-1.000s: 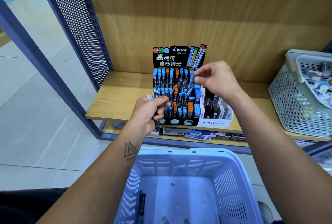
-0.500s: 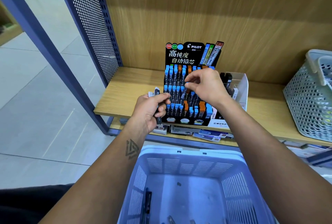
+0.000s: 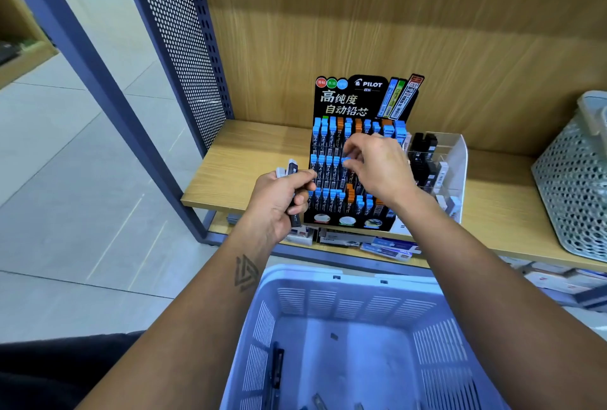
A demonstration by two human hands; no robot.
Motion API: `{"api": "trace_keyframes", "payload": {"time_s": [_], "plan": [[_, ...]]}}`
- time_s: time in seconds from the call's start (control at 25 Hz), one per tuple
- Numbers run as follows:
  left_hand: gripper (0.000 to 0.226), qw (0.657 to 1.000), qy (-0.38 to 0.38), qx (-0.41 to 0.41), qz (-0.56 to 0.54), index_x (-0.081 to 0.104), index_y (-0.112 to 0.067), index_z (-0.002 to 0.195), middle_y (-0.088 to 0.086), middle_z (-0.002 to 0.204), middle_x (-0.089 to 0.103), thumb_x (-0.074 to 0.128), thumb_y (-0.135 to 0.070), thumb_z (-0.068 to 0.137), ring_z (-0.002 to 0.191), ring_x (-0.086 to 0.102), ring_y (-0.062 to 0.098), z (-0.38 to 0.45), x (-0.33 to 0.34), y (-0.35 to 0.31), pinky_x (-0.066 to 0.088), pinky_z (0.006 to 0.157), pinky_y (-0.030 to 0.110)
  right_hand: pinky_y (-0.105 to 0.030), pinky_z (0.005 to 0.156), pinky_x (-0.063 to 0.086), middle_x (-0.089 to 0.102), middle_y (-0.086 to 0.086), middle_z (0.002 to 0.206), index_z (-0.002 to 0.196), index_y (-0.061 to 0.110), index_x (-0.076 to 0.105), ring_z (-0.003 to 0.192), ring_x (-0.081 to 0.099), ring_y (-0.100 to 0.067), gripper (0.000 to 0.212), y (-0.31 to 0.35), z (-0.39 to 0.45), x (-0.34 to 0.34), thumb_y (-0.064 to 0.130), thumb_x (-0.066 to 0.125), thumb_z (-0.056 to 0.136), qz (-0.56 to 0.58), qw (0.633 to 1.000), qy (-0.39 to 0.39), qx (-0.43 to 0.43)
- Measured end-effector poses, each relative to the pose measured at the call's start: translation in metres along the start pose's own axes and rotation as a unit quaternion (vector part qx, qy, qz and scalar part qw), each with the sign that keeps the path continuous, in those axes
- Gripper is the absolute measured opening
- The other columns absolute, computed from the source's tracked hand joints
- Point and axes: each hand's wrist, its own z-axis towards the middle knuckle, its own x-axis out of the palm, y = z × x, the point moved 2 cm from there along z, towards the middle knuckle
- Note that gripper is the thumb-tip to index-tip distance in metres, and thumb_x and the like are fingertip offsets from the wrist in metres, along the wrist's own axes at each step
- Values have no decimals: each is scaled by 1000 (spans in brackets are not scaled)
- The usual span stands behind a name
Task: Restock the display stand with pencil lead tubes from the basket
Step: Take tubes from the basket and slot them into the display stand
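Observation:
A black display stand (image 3: 358,97) stands on the wooden shelf (image 3: 249,160), its rows filled with blue-capped and orange-capped lead tubes. My right hand (image 3: 377,166) is over the middle row and pinches a blue-capped tube (image 3: 345,160) at its top. To the left of the stand, my left hand (image 3: 279,199) grips a small bunch of dark lead tubes (image 3: 292,168). Below, the lilac basket (image 3: 348,291) holds one dark tube (image 3: 276,367) against its left wall and a few small bits on its floor.
A clear box with black and white items (image 3: 437,163) sits right of the stand. A grey perforated basket (image 3: 571,186) is at the shelf's right end. Flat packets (image 3: 387,245) lie on the lower shelf. A perforated blue metal panel (image 3: 177,35) bounds the left side.
My right hand has moved from the stand's right side to its middle row with a blue-capped tube. My left hand has kept its bunch beside the stand. The view has shifted left.

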Motion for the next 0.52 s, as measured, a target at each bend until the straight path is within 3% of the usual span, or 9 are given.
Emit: {"api": "trace_keyframes", "payload": {"time_s": [0.16, 0.24, 0.32, 0.4, 0.52], "plan": [[39, 1000, 6, -3, 13, 54, 23, 121, 13, 69, 60, 67, 1, 91, 41, 35, 10, -3, 4, 0, 20, 35, 19, -44, 85, 46, 66, 3, 102, 94, 16, 79, 100, 52, -22, 11, -4, -4, 3, 24, 74, 90, -99, 994, 7, -47], [36, 1000, 17, -11, 22, 56, 21, 119, 13, 70, 60, 67, 1, 91, 41, 35, 9, -6, 8, 2, 20, 35, 19, -43, 87, 47, 63, 3, 101, 96, 13, 79, 99, 52, -20, 11, -4, -3, -5, 19, 71, 92, -71, 997, -9, -37], [27, 998, 44, -24, 37, 61, 15, 113, 13, 71, 60, 68, 1, 91, 41, 35, 9, -11, 14, 4, 20, 35, 19, -34, 85, 48, 64, 7, 95, 97, 13, 78, 91, 57, -13, 12, 2, -3, -19, 17, 67, 94, 74, 997, 0, 24], [11, 993, 92, -37, 62, 64, 9, 98, 12, 71, 59, 68, 2, 90, 41, 35, 8, -20, 22, 6, 20, 35, 18, -25, 82, 50, 72, 10, 88, 96, 15, 78, 83, 64, -5, 11, 14, -10, -30, 21, 70, 93, 274, 952, 95, 100], [9, 983, 148, -44, 98, 63, 1, 83, 12, 70, 58, 68, 4, 89, 42, 35, 8, -29, 31, 9, 21, 35, 18, -21, 77, 52, 76, 4, 82, 93, 12, 79, 77, 67, -2, 10, 19, -23, -35, 19, 78, 87, 364, 901, 205, 115]]}}
